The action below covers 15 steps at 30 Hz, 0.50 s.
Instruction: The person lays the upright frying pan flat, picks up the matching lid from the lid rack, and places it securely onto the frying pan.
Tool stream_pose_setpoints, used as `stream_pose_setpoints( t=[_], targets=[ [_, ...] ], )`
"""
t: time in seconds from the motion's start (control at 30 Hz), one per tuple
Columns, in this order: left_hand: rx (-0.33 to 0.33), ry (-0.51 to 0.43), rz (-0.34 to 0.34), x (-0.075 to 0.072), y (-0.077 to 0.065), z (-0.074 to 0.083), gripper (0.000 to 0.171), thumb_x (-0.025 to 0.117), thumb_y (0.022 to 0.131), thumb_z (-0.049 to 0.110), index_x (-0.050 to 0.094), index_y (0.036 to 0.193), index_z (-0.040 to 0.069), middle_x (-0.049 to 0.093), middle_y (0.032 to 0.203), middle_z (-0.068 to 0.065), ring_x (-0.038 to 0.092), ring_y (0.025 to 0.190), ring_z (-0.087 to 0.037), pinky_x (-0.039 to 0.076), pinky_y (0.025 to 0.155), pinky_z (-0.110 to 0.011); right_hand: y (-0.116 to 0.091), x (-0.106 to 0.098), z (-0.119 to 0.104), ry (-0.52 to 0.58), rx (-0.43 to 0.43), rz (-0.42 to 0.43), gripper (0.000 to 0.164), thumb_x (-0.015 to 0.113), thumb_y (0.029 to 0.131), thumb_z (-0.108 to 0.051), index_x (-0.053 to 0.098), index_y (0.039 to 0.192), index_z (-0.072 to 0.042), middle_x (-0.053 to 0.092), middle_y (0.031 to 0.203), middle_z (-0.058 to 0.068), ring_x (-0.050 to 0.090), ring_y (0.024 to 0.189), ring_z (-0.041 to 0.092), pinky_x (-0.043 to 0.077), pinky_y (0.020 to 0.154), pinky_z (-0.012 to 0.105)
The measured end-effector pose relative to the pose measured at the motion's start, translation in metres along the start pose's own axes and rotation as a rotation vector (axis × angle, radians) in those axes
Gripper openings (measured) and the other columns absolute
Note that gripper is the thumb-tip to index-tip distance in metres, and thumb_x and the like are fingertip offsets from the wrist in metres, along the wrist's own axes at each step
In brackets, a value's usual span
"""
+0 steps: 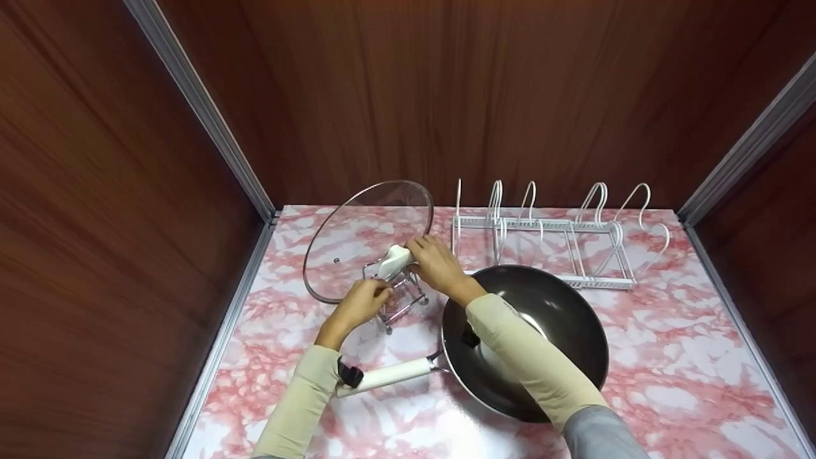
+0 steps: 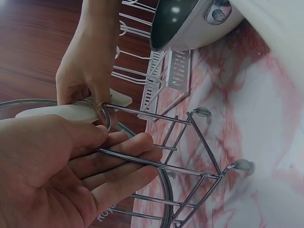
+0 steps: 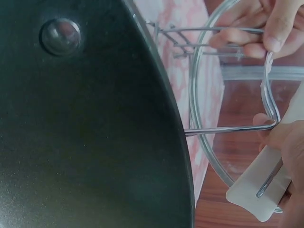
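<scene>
A clear glass lid (image 1: 370, 207) with a metal rim stands tilted at the left of the table, its white handle (image 1: 395, 258) facing me. Close against it is a small chrome wire stand (image 2: 190, 172) with rounded feet. My left hand (image 1: 362, 301) pinches a bent wire of this stand between thumb and forefinger, the other fingers lying along the wire. From the other side, my right hand (image 1: 440, 268) reaches over the end of the white handle and grips the stand's upper wire bend. In the right wrist view, part of that hand is cut off.
A dark wok (image 1: 567, 319) sits under my right forearm, its long white handle (image 1: 395, 374) pointing left below my left wrist. Behind it stands a white wire rack (image 1: 599, 282) with tall loops. Wood-grain walls (image 1: 408, 95) enclose the marbled pink-and-white table (image 1: 669, 395).
</scene>
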<state>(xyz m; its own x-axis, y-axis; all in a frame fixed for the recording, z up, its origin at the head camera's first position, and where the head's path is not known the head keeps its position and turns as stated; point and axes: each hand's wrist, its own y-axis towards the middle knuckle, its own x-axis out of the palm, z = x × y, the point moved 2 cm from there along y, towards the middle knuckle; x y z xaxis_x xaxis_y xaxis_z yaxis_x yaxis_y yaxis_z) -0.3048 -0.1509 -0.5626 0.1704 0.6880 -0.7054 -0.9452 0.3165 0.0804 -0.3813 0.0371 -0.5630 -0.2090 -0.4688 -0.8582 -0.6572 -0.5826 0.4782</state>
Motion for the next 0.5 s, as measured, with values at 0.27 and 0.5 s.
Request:
stream_pose_setpoints(
  t=[0.27,0.5],
  targets=[
    [0.0,-0.004,-0.008,-0.001,-0.0003,0.0009,0.021,0.06,0.105,0.006,0.077,0.099,-0.004,0.079,0.092,-0.022,0.077,0.084,-0.029,0.062,0.079,-0.039,0.0027,0.0008,0.0022,-0.043,-0.028,-0.003,0.039,0.088,0.086,-0.023,0.065,0.113,-0.006,0.072,0.106,0.012,0.067,0.1,0.035,0.054,0.091,0.049],
    [0.001,-0.011,-0.018,-0.0007,0.0006,0.0002,0.022,0.06,0.106,0.008,0.077,0.098,-0.004,0.078,0.091,-0.023,0.077,0.085,-0.032,0.062,0.078,-0.038,0.0064,0.002,0.0042,-0.073,-0.004,-0.051,0.039,0.087,0.087,-0.025,0.066,0.114,-0.007,0.073,0.109,0.011,0.069,0.104,0.035,0.055,0.093,0.049]
  ],
)
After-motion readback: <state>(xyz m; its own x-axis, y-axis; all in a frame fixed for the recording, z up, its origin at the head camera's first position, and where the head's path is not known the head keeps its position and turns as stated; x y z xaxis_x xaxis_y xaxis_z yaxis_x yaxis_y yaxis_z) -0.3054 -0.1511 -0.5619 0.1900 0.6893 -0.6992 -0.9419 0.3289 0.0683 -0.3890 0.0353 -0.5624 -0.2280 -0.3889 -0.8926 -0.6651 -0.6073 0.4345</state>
